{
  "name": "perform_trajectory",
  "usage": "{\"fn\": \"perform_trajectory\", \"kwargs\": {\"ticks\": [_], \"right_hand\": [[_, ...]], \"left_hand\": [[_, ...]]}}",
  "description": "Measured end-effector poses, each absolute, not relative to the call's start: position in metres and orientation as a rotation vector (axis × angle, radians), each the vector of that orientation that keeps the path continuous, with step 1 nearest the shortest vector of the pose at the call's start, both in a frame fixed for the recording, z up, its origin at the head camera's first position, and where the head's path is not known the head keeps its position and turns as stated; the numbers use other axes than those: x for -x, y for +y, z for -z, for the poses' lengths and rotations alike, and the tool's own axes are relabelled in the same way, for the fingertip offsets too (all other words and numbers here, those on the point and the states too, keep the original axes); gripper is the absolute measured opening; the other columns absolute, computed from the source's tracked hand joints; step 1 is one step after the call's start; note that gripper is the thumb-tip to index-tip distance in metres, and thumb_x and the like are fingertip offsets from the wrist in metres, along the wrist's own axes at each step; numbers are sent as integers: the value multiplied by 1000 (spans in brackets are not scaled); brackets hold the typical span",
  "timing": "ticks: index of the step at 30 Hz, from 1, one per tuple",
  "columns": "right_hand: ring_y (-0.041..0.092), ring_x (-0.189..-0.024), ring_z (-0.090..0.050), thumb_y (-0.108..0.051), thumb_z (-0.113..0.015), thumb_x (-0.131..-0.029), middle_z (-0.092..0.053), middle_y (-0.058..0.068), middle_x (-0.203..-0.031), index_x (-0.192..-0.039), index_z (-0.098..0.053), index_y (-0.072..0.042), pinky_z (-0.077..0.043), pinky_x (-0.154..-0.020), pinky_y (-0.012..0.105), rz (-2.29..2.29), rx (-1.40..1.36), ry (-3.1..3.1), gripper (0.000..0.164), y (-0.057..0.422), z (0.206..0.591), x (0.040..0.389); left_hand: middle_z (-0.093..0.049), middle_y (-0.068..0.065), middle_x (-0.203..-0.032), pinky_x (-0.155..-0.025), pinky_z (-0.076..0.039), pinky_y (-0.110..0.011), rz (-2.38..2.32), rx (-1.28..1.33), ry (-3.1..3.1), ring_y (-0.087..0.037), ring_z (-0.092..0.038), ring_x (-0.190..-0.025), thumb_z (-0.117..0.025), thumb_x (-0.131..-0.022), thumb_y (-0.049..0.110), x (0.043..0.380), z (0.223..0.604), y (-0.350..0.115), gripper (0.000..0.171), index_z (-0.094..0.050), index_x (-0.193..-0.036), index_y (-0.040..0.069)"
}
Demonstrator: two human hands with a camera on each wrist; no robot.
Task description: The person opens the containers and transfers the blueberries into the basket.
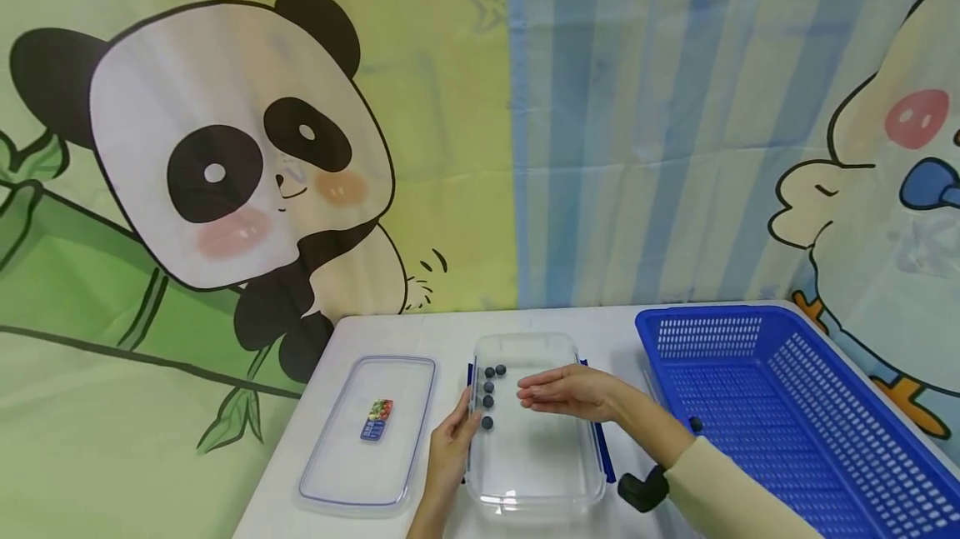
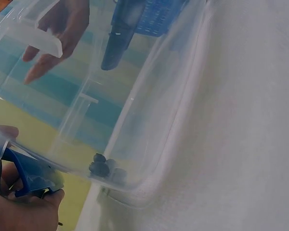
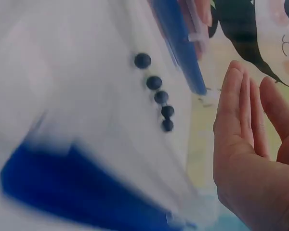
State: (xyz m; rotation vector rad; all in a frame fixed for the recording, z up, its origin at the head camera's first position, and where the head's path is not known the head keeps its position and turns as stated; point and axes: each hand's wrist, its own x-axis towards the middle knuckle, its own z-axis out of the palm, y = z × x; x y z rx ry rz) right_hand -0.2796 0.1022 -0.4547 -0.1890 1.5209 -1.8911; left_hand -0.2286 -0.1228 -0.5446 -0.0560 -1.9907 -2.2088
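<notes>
Our left hand point(image 1: 450, 443) gripped the clear rectangular plastic box point(image 1: 540, 460) by its left side; our right hand point(image 1: 572, 391) hung straight-fingered over it. Five small dark balls point(image 1: 488, 387) lay inside, roughly lengthwise along that side (nearer the left).

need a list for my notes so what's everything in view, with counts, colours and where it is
table: one, white, under everything
clear container: one, see-through, mid-table
flaps: count unclear, blue, container's long sides
lid: one, clear, left of container
label: one, multicoloured, on lid
basket: one, blue, right side
balls: six, dark; five in container, one in basket
backdrop: count unclear, green, yellow and blue with cartoons, behind table
wrist mount: one, black, by right sleeve
sleeve: one, pale, right arm
left hand: one, gripping container's left side
right hand: one, over container, fingers straight
</notes>
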Motion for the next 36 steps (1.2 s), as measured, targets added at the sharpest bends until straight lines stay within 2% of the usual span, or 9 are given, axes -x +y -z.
{"fn": "perform_trajectory", "kwargs": {"ticks": [6, 17, 27, 36], "right_hand": [[27, -99, -63, -7, -57, -91, -65, 19, -106, -117, -57, 10, -50, -89, 35, 1861, 115, 1555, 32, 62, 472, 293], [25, -87, -67, 1, -61, -86, -68, 17, -94, -109, -62, 10, -54, -82, 32, 1869, -45, 1620, 25, 38, 498, 303], [25, -94, -65, 13, -50, -88, -65, 20, -105, -119, -54, 13, -53, -85, 31, 1778, 4, 1654, 31, 41, 517, 308], [27, -85, -67, 1, -64, -83, -68, 20, -91, -103, -65, 9, -55, -79, 33, 1804, -165, 1730, 21, 35, 521, 306]], "left_hand": [[-36, -12, -142, -101, -33, -22, 2222, 108, -1975, -26, -35, -129, -56, -92, 8, 227, 547, -125, 48, -38, -134, -5], [-38, -15, -140, -100, -34, -22, 2211, 113, -1967, -28, -37, -127, -56, -92, 7, 228, 548, -126, 47, -38, -133, -8], [-40, -14, -139, -99, -36, -20, 2218, 70, -1959, -28, -39, -126, -56, -91, 5, 228, 548, -125, 46, -40, -132, -8], [-38, -13, -140, -99, -35, -20, 2200, 82, -1999, -28, -38, -127, -56, -92, 10, 229, 547, -124, 48, -39, -134, -5]]}}
